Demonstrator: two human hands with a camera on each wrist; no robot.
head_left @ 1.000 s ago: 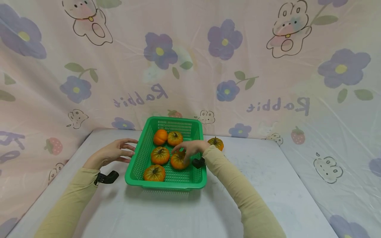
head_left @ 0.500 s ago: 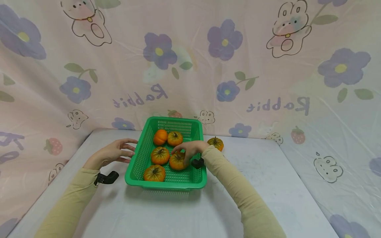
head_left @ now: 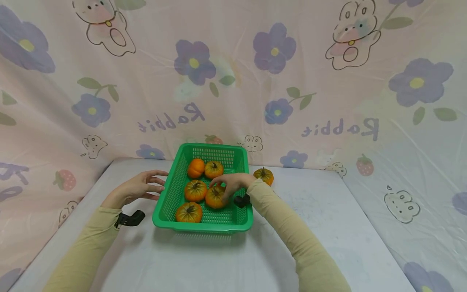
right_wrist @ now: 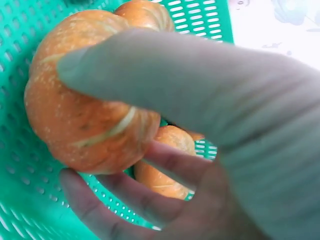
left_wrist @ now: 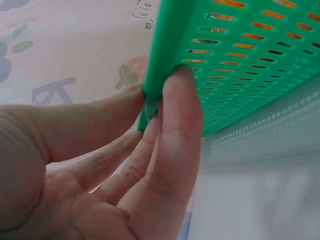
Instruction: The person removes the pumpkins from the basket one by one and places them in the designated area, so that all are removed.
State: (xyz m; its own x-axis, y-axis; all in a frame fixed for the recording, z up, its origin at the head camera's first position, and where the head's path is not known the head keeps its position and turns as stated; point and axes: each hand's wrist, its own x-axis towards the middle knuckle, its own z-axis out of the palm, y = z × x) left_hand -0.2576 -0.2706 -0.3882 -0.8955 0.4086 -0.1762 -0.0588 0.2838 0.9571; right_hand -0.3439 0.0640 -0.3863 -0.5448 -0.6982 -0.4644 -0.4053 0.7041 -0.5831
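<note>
A green plastic basket (head_left: pixel 202 226) with slotted walls stands on the table and holds several small orange pumpkins. My right hand (head_left: pixel 233 184) reaches over its right side and grips one pumpkin (head_left: pixel 214 198). In the right wrist view the thumb (right_wrist: pixel 100 67) lies across that pumpkin (right_wrist: pixel 90 125), with the fingers curled round its opposite side. Right beside it sits another pumpkin (head_left: pixel 195 190). At the left side, my left hand (head_left: pixel 140 188) pinches the basket's rim. The left wrist view has the thumb on one face of the rim (left_wrist: pixel 167 45) and the fingers against the other.
Outside the basket, a further pumpkin (head_left: pixel 264 175) rests on the white table (head_left: pixel 310 219) just right of it. A patterned curtain (head_left: pixel 233 89) hangs behind the table and along its sides.
My right hand has shifted the gripped pumpkin slightly left, closer to the pumpkin beside it. The left hand and the basket have stayed in place.
</note>
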